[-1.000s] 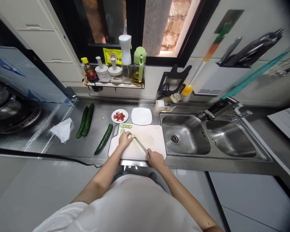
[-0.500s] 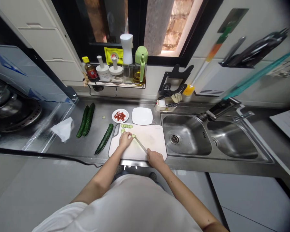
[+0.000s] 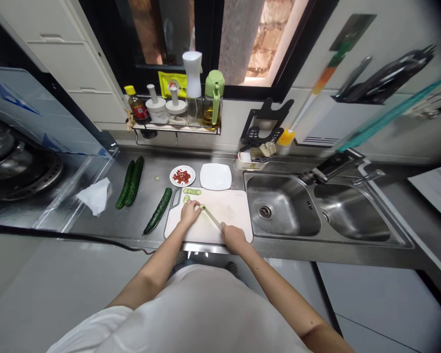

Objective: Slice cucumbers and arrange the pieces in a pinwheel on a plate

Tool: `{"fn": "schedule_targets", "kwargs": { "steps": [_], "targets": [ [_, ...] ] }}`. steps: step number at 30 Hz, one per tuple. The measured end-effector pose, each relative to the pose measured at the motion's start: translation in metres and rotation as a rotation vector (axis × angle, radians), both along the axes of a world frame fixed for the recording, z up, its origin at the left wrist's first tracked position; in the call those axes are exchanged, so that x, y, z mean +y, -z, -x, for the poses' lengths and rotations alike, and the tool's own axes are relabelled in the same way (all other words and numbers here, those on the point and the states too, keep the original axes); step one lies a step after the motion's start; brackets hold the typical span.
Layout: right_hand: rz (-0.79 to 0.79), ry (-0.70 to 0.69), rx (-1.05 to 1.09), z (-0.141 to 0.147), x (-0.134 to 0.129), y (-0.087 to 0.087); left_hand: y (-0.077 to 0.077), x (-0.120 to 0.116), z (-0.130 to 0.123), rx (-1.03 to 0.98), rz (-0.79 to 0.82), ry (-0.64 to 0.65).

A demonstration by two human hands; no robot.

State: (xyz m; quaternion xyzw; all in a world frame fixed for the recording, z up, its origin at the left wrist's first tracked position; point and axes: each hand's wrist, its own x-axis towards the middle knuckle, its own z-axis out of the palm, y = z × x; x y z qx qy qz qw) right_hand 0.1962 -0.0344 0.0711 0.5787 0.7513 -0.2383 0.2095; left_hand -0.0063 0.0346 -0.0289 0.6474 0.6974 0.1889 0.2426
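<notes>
A white cutting board [image 3: 220,228] lies on the steel counter. Over its left half, my left hand [image 3: 190,213] has its fingertips pinched on a small cucumber slice [image 3: 202,207]. My right hand [image 3: 233,238] is closed round the handle of a knife [image 3: 213,218], whose tip reaches the slice. Several cut cucumber slices [image 3: 192,191] lie in a row at the board's top left, with more [image 3: 186,199] just below. Left of the board rests a cucumber [image 3: 158,211], and two whole cucumbers [image 3: 130,182] lie further left.
Behind the board stand a round plate of chopped red pieces [image 3: 182,176] and a white square plate [image 3: 215,177]. A double sink [image 3: 286,206] is at the right. A white cloth [image 3: 95,196] and a stove [image 3: 22,169] are at the left.
The knife and my right hand have shifted slightly to the left. The slice at my left fingertips looks turned or tilted; the rest is nearly the same.
</notes>
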Motion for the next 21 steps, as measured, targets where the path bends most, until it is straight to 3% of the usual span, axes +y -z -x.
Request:
{"fn": "schedule_targets", "kwargs": {
  "steps": [9, 21],
  "targets": [
    [-0.017, -0.003, 0.009, 0.0072, 0.0101, 0.0002, -0.0001, 0.0005, 0.0008, -0.002, 0.011, 0.0],
    [-0.008, -0.009, -0.007, 0.0025, 0.0037, 0.0016, -0.0006, -0.0005, 0.0003, -0.013, 0.009, -0.011]
  ]
}}
